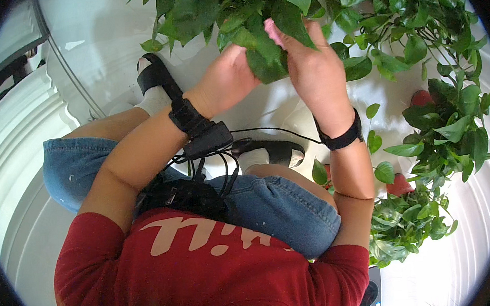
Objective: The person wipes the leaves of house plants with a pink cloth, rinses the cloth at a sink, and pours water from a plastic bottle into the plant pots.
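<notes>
Head camera view: a broad, glossy, deep-green pointed leaf [266, 66] hangs between the two bare hands, at the lower edge of a dense bushy green potted-type plant [188, 11] near the top of the picture. The right hand [320, 71] is curled beside the leaf, its thumb pressing a small crumpled pink cloth [273, 33] that shows along the thumb's inner side, over the foliage; its other fingertips are hidden. The left hand [229, 79] is at the leaf's left edge, its fingers passing out of sight behind the green, so I cannot make out whether they pinch the blade or merely back it. A black strap is on each wrist. To the right, trailing green vines with mottled leaves [404, 54] spread out, and a reddish plant pot [399, 185] shows farther down.

The leaf should be very light and flexible, with a smooth, rather slippery face; its thin blade would likely crease or tear under a hard pinch, and its stalk could snap if tugged. A flat palm or spread fingers beneath the blade, near the stalk end, looks the safest support. The cloth should be soft and pliable, best held bunched between thumb and fingers.
</notes>
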